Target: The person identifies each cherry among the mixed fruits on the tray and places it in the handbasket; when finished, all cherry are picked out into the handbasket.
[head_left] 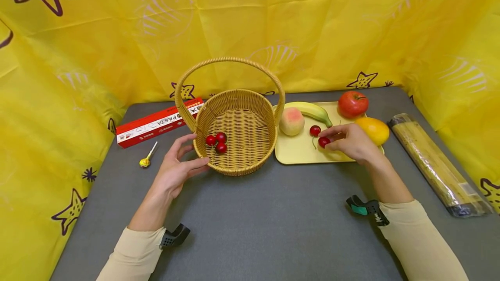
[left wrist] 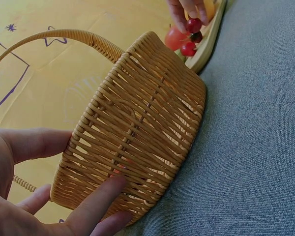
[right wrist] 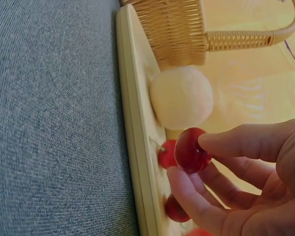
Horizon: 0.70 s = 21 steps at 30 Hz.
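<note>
Over the near part of the cream tray [head_left: 300, 156], the right hand [head_left: 351, 142] pinched a red cherry [right wrist: 191, 147] between thumb and fingertips; whether its underside touched the tray could not be told. Another cherry [head_left: 314, 130] lay just beside it, near the peach [head_left: 291, 121], with a banana [head_left: 308, 109] behind and a red apple [head_left: 353, 104] and a yellow fruit [head_left: 373, 130] toward the tray's right end. Left of the tray, the wicker basket [head_left: 242, 171] stood on the grey bench [head_left: 250, 220], its tall handle [head_left: 230, 59] upright and three cherries [head_left: 221, 147] clustered inside, near its left side. The left hand [head_left: 177, 170] rested against that side from outside, fingers spread and thumb at the rim, apparently steadying rather than clenching.

The pinched cherry looked light, glossy and firm, so slipping or rolling seemed likelier than bruising; a gentle pinch across its rounded sides suited it, whereas a hard squeeze might shoot it free. The basket seemed light and slightly springy, easily shoved, best steadied at the rim or lifted by the handle's middle.
</note>
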### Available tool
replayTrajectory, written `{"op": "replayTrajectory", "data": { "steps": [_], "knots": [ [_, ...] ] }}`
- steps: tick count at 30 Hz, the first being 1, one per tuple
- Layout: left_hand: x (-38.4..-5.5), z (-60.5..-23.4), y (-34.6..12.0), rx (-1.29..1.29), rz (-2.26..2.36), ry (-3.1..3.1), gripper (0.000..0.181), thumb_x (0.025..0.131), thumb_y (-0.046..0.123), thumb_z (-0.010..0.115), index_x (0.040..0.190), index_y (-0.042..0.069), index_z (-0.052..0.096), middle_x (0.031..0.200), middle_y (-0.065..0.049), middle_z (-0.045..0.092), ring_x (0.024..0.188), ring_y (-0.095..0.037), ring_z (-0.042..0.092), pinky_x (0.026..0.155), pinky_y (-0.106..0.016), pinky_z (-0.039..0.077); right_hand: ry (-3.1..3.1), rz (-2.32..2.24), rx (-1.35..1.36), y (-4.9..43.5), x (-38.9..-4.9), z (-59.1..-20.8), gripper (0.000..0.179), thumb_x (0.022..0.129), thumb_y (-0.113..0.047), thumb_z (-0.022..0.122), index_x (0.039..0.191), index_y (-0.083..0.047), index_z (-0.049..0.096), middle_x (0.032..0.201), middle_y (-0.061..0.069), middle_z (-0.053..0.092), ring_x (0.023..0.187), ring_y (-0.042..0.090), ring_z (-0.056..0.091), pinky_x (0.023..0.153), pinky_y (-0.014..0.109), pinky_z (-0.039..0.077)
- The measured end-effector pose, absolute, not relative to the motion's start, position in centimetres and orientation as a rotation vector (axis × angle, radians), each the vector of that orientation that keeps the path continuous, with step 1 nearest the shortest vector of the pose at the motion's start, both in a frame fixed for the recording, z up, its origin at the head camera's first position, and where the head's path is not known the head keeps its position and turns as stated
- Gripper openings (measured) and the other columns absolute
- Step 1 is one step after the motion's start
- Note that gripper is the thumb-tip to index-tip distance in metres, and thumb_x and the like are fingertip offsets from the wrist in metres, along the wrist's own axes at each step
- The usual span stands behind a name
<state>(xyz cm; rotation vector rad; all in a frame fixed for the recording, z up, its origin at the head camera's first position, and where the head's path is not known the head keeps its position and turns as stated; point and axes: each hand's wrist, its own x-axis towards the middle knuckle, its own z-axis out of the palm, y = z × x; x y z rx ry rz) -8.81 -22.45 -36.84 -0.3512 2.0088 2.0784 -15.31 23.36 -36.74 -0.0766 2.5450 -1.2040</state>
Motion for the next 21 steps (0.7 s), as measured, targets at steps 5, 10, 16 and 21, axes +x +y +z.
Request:
{"op": "replayTrajectory", "data": {
  "steps": [5,10,16,21],
  "knots": [
    [-8.9,-36.8,-22.4,-0.353,2.075,2.012,0.082,0.092,-0.003,0.076,0.159,0.018,0.034,0.154,-0.018,0.034,0.106,-0.029,0.074,0.094,-0.047,0.062,2.518,-1.245,-0.089,23.4,-15.3,-36.6,0.035,0.09,-0.011,0.079,0.124,-0.004,0.075,0.119,0.019,0.072,0.109,0.03,0.057,0.077,0.02,0.052],
    [-8.9,-36.7,-22.4,-0.352,2.077,2.015,0.081,0.092,-0.004,0.076,0.159,0.018,0.035,0.154,-0.018,0.035,0.107,-0.029,0.074,0.093,-0.045,0.062,2.491,-1.286,-0.099,23.2,-15.3,-36.5,0.037,0.09,-0.012,0.08,0.125,-0.003,0.074,0.12,0.019,0.072,0.11,0.029,0.057,0.078,0.019,0.054],
    [-8.9,-36.7,-22.5,-0.351,2.073,2.018,0.081,0.092,-0.003,0.076,0.158,0.018,0.035,0.154,-0.018,0.035,0.107,-0.029,0.074,0.093,-0.046,0.062,2.449,-1.343,-0.128,22.9,-15.0,-36.0,0.039,0.091,-0.012,0.08,0.127,-0.002,0.072,0.123,0.02,0.071,0.113,0.029,0.057,0.082,0.017,0.055],
    [-8.9,-36.8,-22.5,-0.353,2.069,2.016,0.081,0.092,-0.003,0.076,0.158,0.018,0.035,0.154,-0.019,0.035,0.107,-0.029,0.074,0.093,-0.045,0.063,2.449,-1.365,-0.138,22.6,-14.7,-35.2,0.04,0.092,-0.014,0.08,0.129,-0.003,0.072,0.127,0.02,0.07,0.114,0.028,0.057,0.084,0.018,0.054]
  ]
}}
